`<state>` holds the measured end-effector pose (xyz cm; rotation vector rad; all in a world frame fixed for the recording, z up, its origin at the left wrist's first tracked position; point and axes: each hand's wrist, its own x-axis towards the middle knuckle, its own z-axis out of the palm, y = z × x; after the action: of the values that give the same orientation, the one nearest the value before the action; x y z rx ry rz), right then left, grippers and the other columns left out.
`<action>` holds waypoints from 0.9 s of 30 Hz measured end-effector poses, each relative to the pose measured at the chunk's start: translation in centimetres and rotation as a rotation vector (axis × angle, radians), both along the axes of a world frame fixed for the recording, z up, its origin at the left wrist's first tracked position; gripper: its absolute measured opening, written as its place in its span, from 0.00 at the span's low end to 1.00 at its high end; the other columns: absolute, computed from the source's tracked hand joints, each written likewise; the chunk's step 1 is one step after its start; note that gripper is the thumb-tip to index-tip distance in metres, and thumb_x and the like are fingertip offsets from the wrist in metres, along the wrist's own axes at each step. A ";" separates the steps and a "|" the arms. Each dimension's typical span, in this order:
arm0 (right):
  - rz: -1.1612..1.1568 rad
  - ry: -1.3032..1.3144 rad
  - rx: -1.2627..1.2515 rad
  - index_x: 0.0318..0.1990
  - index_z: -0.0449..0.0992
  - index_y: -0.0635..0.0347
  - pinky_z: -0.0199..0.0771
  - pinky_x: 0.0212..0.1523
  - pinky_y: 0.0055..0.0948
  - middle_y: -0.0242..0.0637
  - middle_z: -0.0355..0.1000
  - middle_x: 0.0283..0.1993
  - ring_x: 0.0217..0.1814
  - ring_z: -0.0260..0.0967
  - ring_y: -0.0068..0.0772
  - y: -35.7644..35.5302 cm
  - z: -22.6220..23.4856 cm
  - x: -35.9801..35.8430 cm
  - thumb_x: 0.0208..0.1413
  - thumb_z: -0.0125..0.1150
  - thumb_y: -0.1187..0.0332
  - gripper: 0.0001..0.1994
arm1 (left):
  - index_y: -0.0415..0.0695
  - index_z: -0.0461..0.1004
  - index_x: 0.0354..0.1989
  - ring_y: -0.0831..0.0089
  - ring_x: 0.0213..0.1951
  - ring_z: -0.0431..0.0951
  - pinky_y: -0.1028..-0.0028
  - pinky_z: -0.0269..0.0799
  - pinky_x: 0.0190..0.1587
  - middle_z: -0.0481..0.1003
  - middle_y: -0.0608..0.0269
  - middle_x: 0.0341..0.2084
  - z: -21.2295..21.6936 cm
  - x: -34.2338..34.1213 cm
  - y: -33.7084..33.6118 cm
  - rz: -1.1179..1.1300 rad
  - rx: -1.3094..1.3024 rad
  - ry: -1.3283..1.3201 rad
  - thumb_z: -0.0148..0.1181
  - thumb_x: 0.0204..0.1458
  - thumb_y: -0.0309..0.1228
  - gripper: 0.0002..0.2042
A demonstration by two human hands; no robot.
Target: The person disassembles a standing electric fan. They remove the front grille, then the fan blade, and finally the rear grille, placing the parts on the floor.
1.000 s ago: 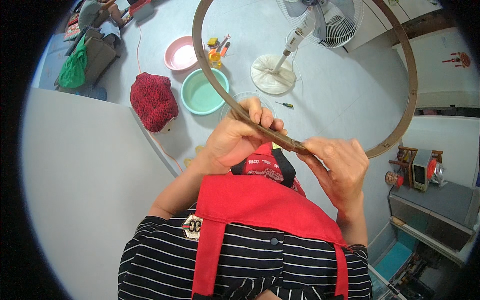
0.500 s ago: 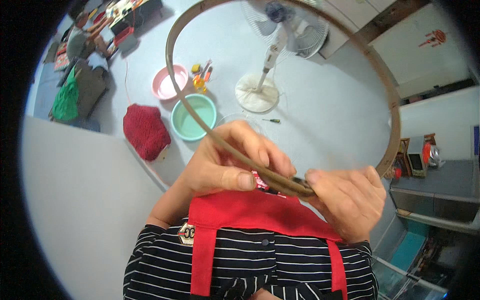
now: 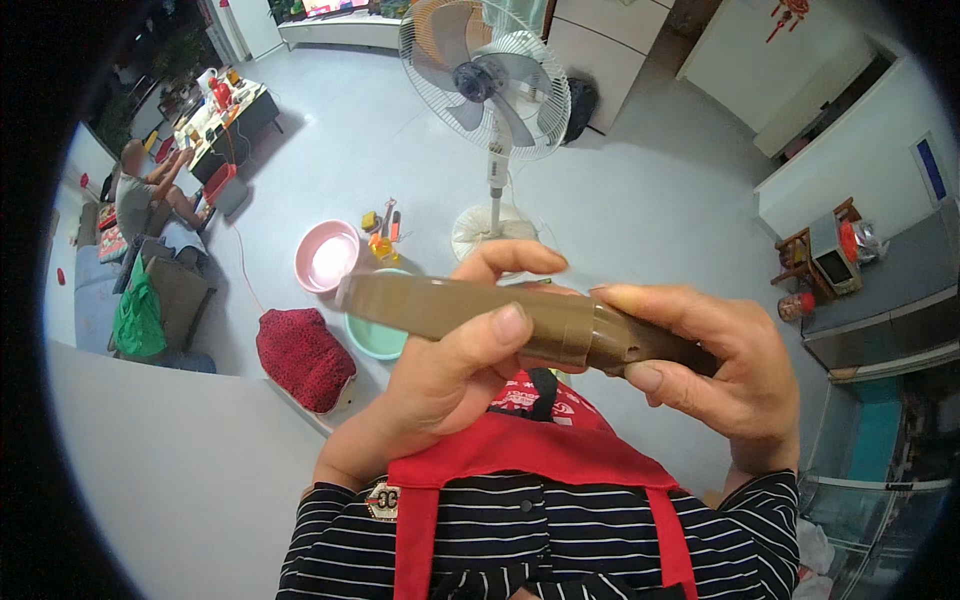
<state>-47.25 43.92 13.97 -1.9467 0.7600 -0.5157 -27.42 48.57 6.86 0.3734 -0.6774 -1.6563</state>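
Hoop (image 3: 440, 308) is edge-on in front of the chest, held up in both hands, joint in the band just left of the right thumb. Left hand (image 3: 430, 385) half curled, thumb flat on the near face, index up behind. Right hand (image 3: 745, 365) pinches the right end, thumb under, index on top. Clock from hoop centre: apron (image 3: 530, 450) at 6, cushion (image 3: 303, 358) at 9, pink basin (image 3: 328, 256) at 10, fan (image 3: 480, 82) at 12, microwave (image 3: 835, 265) at 3.
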 end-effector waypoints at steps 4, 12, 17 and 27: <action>0.035 -0.042 0.258 0.52 0.67 0.65 0.69 0.41 0.21 0.40 0.73 0.41 0.40 0.70 0.24 -0.6 -0.2 0.4 0.49 0.58 0.75 0.20 | 0.37 0.61 0.48 0.65 0.44 0.72 0.66 0.72 0.45 0.69 0.51 0.42 -0.7 0.5 0.4 0.019 0.009 -0.075 0.53 0.53 0.35 0.19; 0.191 -0.033 0.224 0.50 0.69 0.70 0.62 0.16 0.14 0.41 0.73 0.31 0.21 0.66 0.17 -2.8 -1.2 1.4 0.47 0.59 0.73 0.20 | 0.34 0.65 0.47 0.66 0.42 0.74 0.69 0.73 0.42 0.71 0.51 0.41 -1.0 1.4 1.3 0.076 0.084 -0.113 0.55 0.52 0.35 0.19; 0.301 -0.055 0.222 0.50 0.69 0.70 0.60 0.14 0.14 0.39 0.72 0.25 0.16 0.64 0.16 -4.0 -1.6 1.3 0.48 0.60 0.72 0.20 | 0.35 0.66 0.46 0.68 0.41 0.73 0.72 0.74 0.38 0.70 0.52 0.40 -1.0 1.9 1.2 0.037 0.090 -0.121 0.57 0.51 0.33 0.17; 0.352 0.025 0.263 0.52 0.68 0.67 0.67 0.33 0.19 0.35 0.73 0.36 0.32 0.66 0.18 -4.7 -1.4 1.0 0.51 0.58 0.73 0.20 | 0.38 0.67 0.41 0.68 0.40 0.73 0.74 0.74 0.32 0.70 0.55 0.38 -2.2 1.7 1.3 0.178 -0.004 -0.191 0.58 0.49 0.31 0.13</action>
<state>-46.30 39.18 12.60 -1.7893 0.4584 -0.1676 -25.72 49.88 4.68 0.5777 -0.7660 -1.4624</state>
